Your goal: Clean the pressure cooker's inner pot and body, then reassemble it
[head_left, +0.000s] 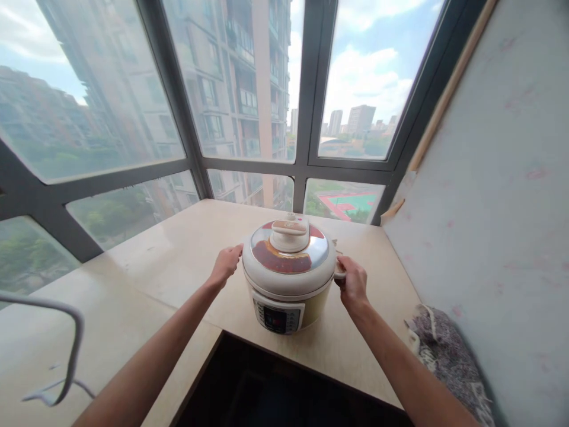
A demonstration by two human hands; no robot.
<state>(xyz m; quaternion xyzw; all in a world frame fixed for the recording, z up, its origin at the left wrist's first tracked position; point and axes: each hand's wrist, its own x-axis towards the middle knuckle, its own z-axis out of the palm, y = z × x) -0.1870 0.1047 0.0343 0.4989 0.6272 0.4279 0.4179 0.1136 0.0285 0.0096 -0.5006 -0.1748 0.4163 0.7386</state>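
A cream electric pressure cooker (288, 276) stands on a pale wooden counter (178, 255) by a bay window. Its lid has a chrome ring, a dark red top and a cream handle (290, 230); a control panel faces me. My left hand (226, 264) grips the cooker's left side, fingers curled round the side handle. My right hand (353, 281) is wrapped round the right side handle (339, 271). Both arms reach forward from the bottom of the view.
Large window panes with dark frames (306, 118) close off the back. A white wall (498, 207) runs along the right. A patterned grey cloth (448, 356) lies at the right. A bent grey wire frame (66, 350) sits at the left. A dark opening (267, 391) lies below the counter's edge.
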